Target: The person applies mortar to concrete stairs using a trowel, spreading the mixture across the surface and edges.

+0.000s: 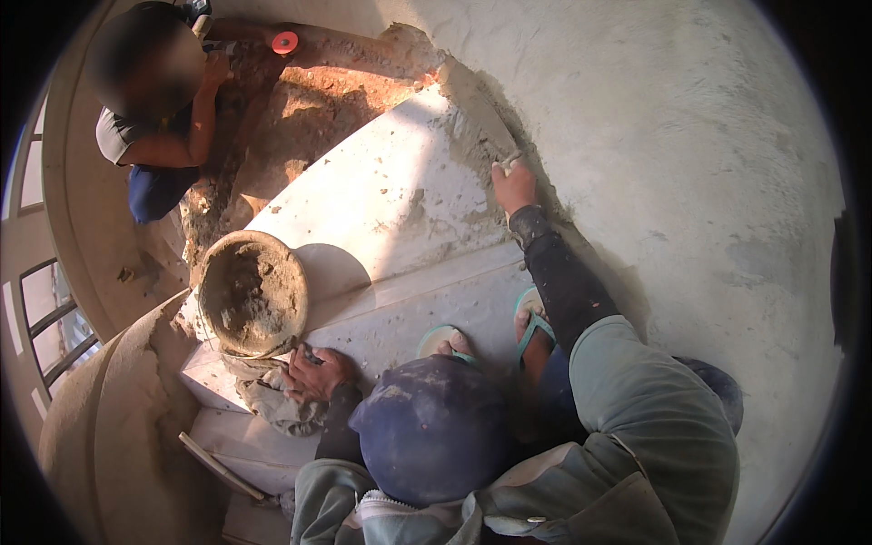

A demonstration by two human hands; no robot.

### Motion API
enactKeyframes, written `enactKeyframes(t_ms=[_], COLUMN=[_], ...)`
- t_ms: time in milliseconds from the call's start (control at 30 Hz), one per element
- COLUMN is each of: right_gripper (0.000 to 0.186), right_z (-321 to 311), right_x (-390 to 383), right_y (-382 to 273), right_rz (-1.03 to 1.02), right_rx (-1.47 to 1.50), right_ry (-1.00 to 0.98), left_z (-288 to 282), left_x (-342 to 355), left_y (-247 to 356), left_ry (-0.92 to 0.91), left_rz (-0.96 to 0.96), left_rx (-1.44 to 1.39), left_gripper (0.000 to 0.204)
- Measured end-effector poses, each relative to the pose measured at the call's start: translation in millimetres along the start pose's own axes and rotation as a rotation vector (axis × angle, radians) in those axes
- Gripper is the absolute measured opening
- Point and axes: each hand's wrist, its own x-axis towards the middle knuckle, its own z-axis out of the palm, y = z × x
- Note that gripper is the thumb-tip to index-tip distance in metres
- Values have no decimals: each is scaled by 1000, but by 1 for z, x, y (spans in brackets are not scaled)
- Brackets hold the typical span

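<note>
While our right hand (513,186) reaches out to the seam between the pale stone slab (363,182) and the grey wall (681,154), its fingers are bent in close together, narrow at the tips, and we cannot tell whether they pinch anything. Rough wet mortar (480,136) runs along that seam, just beyond the fingertips, and thin smears of it mark the slab. Our left hand (320,374) rests low on a crumpled, dirty cloth (286,404), its fingers bent and slightly spread; we cannot tell whether they grip the folds. Just above this hand sits the bucket (299,289), its rim crusted and more mortar (254,295) lying inside, at the left end of the steps, where it throws a round shadow across the stone to its right. Below the cloth we see a thin stick (221,468) lying at a slant. Our feet, in sandals (533,331) with green straps, stand on the lower step (391,313) beyond our blue cap (431,427). Past the slab's far edge lies reddish earth (327,104) with a red disc (284,43) near it, and a co-worker (168,150) crouches at the upper left.
</note>
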Motion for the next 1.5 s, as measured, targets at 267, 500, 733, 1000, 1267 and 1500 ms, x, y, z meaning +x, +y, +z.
enactKeyframes(t_ms=[267, 500, 733, 1000, 1267, 1500], right_gripper=[48, 43, 24, 41, 48, 42], right_z=[-21, -54, -28, 21, -150, -349], right_x=[-32, -71, -178, -247, -143, -95], right_y=[-14, -15, -119, -203, -172, -147], right_rz=[-25, -236, -649, -712, -879, -529], right_rx=[-89, -78, 635, -130, -602, -1079], right_ry=[190, 335, -89, -772, -858, -670], left_z=[0, 0, -5, -14, -15, -17], left_x=[-4, 7, 2, 3, -1, 1], left_y=[1, -7, -18, -13, -14, -27], left_ry=[-36, -52, -64, -25, 11, -119], left_rz=[-18, -8, -61, -25, -14, -46], left_rx=[-72, -152, -195, -295, -363, -371], left_gripper=[34, 35, 33, 29, 27, 29])
